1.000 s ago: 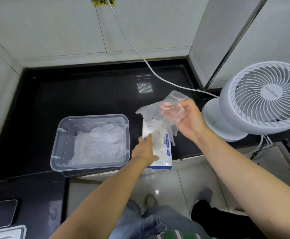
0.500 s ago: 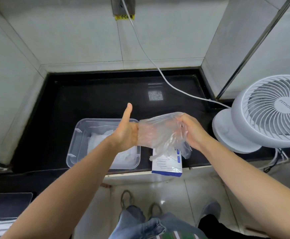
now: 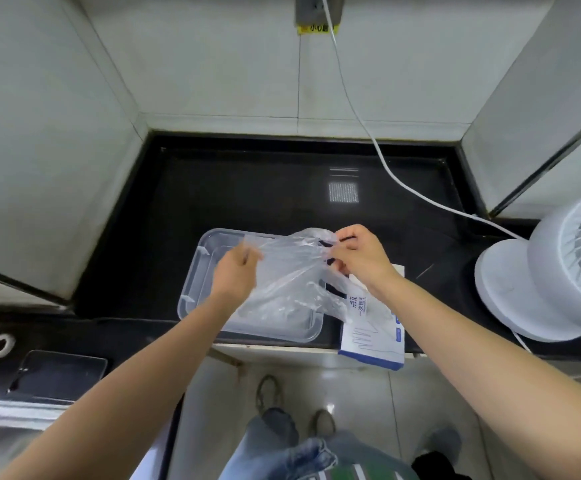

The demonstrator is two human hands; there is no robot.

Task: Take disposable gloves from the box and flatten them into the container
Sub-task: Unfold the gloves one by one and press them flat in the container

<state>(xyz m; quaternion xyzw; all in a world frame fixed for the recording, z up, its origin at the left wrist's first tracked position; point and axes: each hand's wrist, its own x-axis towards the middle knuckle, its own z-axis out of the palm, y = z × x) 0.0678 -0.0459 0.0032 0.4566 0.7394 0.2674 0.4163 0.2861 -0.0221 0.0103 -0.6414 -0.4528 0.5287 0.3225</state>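
Note:
A clear plastic disposable glove [image 3: 291, 271] is stretched in the air between my two hands, above the container. My left hand [image 3: 235, 275] pinches its left edge and my right hand [image 3: 358, 258] pinches its right edge. Below them a clear rectangular container [image 3: 192, 282] sits on the black counter with flattened gloves in it, mostly hidden by the held glove. The white and blue glove box [image 3: 374, 336] lies to the container's right, overhanging the counter's front edge.
A white fan [image 3: 552, 275] stands at the right on the black counter [image 3: 247, 195], its white cable [image 3: 379, 157] running up to a wall socket. A dark tray [image 3: 57, 374] lies at lower left. Tiled walls close in on the left, back and right.
My left hand left the box and took hold of the glove's left side. Both hands carried the glove leftward and spread it over the container.

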